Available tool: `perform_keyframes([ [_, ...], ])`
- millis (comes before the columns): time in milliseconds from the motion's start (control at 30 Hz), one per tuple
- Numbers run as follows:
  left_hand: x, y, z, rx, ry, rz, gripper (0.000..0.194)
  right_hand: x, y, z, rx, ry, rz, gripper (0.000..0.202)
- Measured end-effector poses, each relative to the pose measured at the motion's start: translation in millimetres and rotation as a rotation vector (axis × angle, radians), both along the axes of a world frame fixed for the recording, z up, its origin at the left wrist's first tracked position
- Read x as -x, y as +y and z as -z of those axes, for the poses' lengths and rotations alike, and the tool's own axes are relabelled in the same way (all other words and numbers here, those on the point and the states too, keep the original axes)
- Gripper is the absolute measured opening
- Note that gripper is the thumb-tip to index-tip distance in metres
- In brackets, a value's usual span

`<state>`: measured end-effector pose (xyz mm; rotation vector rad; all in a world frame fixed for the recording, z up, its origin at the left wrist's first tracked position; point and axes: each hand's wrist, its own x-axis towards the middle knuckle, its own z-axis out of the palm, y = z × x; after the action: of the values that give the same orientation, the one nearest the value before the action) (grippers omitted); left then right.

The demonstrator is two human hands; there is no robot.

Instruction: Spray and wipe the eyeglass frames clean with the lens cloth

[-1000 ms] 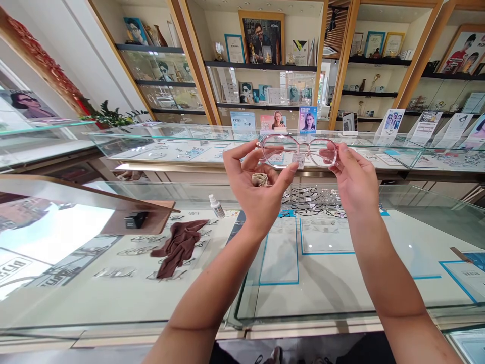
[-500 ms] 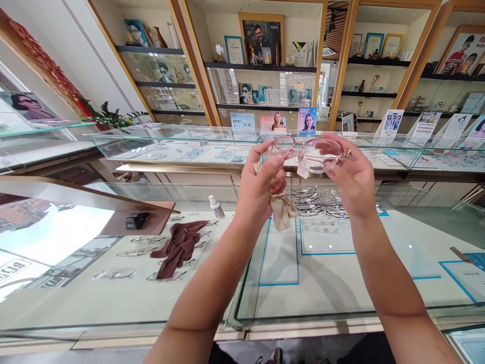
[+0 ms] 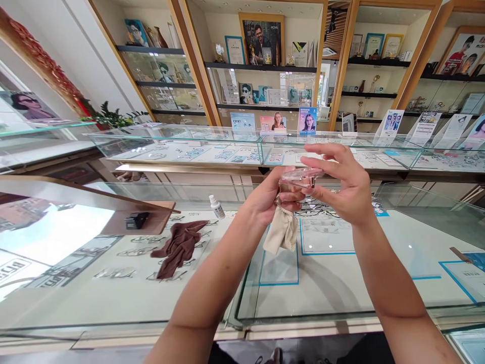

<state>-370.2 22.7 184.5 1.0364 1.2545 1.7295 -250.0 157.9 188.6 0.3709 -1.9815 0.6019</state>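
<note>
A pair of clear pinkish eyeglasses (image 3: pixel 301 177) is held up in front of me over the glass counter, tilted so that the frame appears nearly edge-on. My left hand (image 3: pixel 271 194) is closed on their left part, and it also holds a cream cloth (image 3: pixel 280 232) that hangs below the fingers. My right hand (image 3: pixel 343 184) has its thumb and a finger at the right end of the eyeglasses, by the hinge, while its upper fingers are spread. The fingers partly hide the lenses.
On the counter to the left lie a brown cloth (image 3: pixel 180 247), a white spray bottle (image 3: pixel 216 206) and several display eyeglasses (image 3: pixel 114 273). A tilted mirror (image 3: pixel 49 237) stands at far left. Beyond runs another glass showcase (image 3: pixel 212 151) with upright cards (image 3: pixel 307 121).
The eyeglasses have turned from facing me to nearly edge-on and come slightly lower. My hands have moved closer together, the right fingers have spread, and more of the cream cloth hangs down.
</note>
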Motion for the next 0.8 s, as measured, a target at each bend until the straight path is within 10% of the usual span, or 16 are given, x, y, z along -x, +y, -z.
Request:
perform_keyframes([
  [400,7,2,7.1,0.086,0.065,-0.074,0.044,-11,0,-6.9,-0.093,-0.052,-0.015,0.024],
  [633,1,7,10.7,0.135,0.033,0.176,0.048,-28,10,-16.2,-0.048,-0.167,-0.107,0.023],
  [800,0,-4,5.8,0.174,0.362,0.125,0.040,-48,20,-22.7,0.012,-0.189,0.019,0.027],
])
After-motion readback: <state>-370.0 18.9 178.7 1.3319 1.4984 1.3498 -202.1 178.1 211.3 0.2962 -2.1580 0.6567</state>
